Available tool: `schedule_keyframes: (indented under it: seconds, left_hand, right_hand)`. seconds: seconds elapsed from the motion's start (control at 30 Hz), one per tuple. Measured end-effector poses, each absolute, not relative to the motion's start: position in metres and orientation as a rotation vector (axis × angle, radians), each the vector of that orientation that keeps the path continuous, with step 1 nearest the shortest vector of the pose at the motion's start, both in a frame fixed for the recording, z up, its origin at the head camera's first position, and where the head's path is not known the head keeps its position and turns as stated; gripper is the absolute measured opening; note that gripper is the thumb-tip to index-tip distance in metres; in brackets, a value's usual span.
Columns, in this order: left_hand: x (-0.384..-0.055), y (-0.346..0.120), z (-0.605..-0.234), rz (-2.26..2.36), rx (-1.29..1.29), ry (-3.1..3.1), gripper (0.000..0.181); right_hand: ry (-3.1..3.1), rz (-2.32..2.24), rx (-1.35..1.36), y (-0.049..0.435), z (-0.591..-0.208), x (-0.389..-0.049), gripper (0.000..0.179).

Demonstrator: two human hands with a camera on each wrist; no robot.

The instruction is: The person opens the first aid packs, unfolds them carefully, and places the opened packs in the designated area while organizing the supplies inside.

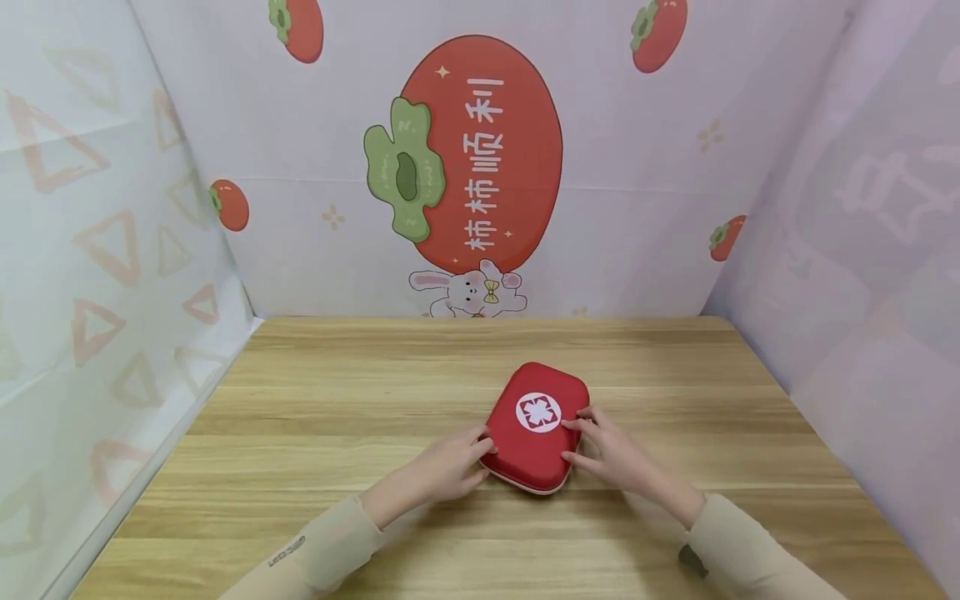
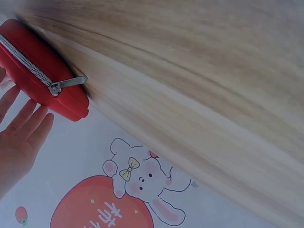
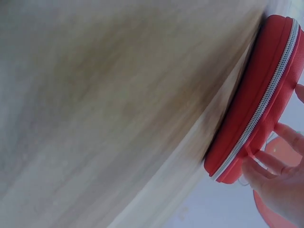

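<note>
A red zippered first-aid case point(image 1: 531, 462) with a white round emblem point(image 1: 538, 412) lies at an angle on the wooden table, between both hands. My left hand point(image 1: 446, 467) touches its left edge near the front corner. In the left wrist view, nearly straight fingers point(image 2: 40, 126) meet the upper shell, above the silver zipper and its metal pull tab point(image 2: 71, 82). On the opposite side, my right hand point(image 1: 615, 454) has its fingers spread on the case's edge and top. The right wrist view shows those fingertips point(image 3: 266, 159) against the upper shell, above the zipper point(image 3: 266, 102).
The wooden tabletop point(image 1: 337, 400) extends around the case. A white backdrop with a printed persimmon point(image 1: 517, 108) and a cartoon rabbit point(image 1: 472, 292) stands behind it. Light fabric walls point(image 1: 135, 292) close in the left and right sides.
</note>
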State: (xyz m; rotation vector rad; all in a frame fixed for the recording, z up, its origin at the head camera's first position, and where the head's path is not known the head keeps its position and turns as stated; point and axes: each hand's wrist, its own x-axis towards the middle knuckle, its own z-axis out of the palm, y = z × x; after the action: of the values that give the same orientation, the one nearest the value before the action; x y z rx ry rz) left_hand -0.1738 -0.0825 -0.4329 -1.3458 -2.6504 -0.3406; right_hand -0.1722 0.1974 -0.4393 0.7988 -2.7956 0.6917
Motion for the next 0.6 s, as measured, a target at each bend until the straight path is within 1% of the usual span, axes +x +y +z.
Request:
schedule_keyframes:
  seconds: [0.3, 0.6]
  left_hand:
    - [-0.167, -0.103, -0.436, -0.376, -1.298, -2.649, 0.021]
    - [-0.166, -0.117, -0.435, -0.373, -1.265, -2.645, 0.022]
  right_hand:
    - [-2.589, 0.534, 0.995, 0.184, -0.443, -0.163, 0.044]
    - [-2.474, 0.442, 1.031, 0.168, -0.446, -0.159, 0.038]
